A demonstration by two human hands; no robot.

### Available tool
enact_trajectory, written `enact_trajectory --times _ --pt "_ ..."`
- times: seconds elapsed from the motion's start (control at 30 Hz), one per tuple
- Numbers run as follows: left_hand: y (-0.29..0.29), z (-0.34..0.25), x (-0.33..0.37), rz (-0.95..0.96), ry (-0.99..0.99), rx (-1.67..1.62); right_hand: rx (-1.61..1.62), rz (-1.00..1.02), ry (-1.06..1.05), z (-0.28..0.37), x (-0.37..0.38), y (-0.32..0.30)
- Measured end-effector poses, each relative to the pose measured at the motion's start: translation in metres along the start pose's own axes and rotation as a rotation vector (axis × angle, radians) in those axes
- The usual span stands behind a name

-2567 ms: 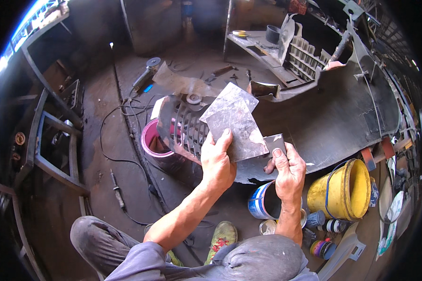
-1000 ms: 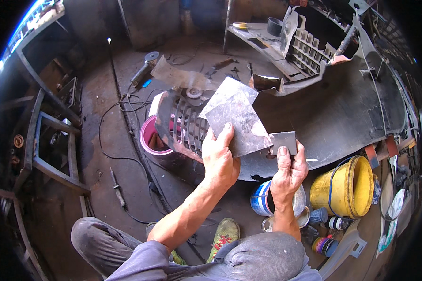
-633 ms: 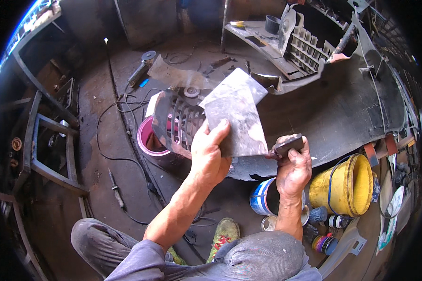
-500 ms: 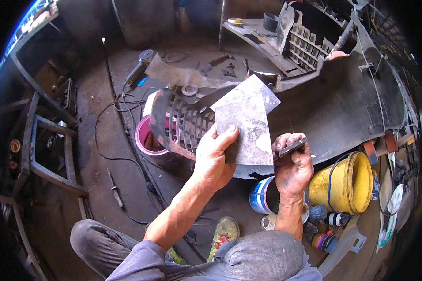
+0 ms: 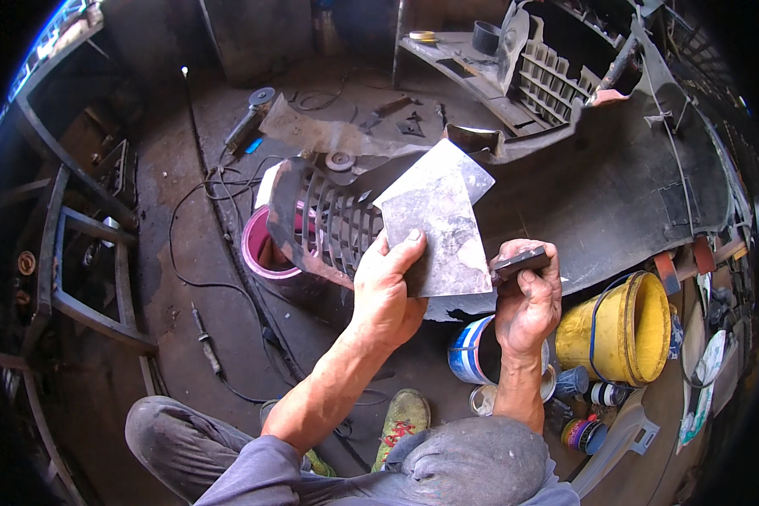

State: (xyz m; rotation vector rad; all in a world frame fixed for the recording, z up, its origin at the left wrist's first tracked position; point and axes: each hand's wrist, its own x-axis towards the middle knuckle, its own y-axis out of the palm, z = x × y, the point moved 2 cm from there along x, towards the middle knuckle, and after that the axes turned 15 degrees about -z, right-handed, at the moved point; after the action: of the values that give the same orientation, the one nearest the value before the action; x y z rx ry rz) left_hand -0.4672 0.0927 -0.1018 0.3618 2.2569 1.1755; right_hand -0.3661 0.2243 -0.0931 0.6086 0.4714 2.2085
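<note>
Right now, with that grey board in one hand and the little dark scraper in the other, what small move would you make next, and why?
Probably draw the scraper across the grey board. The right hand holds the scraper right at the board's lower right edge, while the left hand grips the board from below, thumb on its face, tilted up toward the person. The two tools seem about to meet.

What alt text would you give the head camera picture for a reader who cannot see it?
A person's left hand holds up a flat grey metal plate, while the right hand grips a small dark scraper at its edge. Beyond lies a large black car bumper; a yellow bucket and paint cans stand on the workshop floor.
</note>
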Motion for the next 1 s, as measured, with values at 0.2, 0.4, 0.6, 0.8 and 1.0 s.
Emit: enact_trajectory --times 0.2,0.4,0.6,0.8,1.0 --pt "0.003 0.000 0.004 -0.004 0.038 -0.004 -0.152 0.001 -0.022 -0.010 -0.006 0.002" --pt "0.024 -0.042 0.008 -0.080 0.231 0.124 -0.553 0.081 -0.031 -0.012 -0.011 -0.014" --pt "-0.013 -0.105 0.019 0.100 0.486 0.577 -0.883 0.079 -0.125 -0.020 -0.007 -0.037" --pt "-0.029 -0.054 0.023 0.194 0.455 0.849 -0.892 0.276 -0.737 -0.018 -0.002 -0.023" --pt "-0.023 -0.037 0.019 0.216 0.484 0.893 -0.981 0.350 -0.947 -0.030 -0.006 0.002"
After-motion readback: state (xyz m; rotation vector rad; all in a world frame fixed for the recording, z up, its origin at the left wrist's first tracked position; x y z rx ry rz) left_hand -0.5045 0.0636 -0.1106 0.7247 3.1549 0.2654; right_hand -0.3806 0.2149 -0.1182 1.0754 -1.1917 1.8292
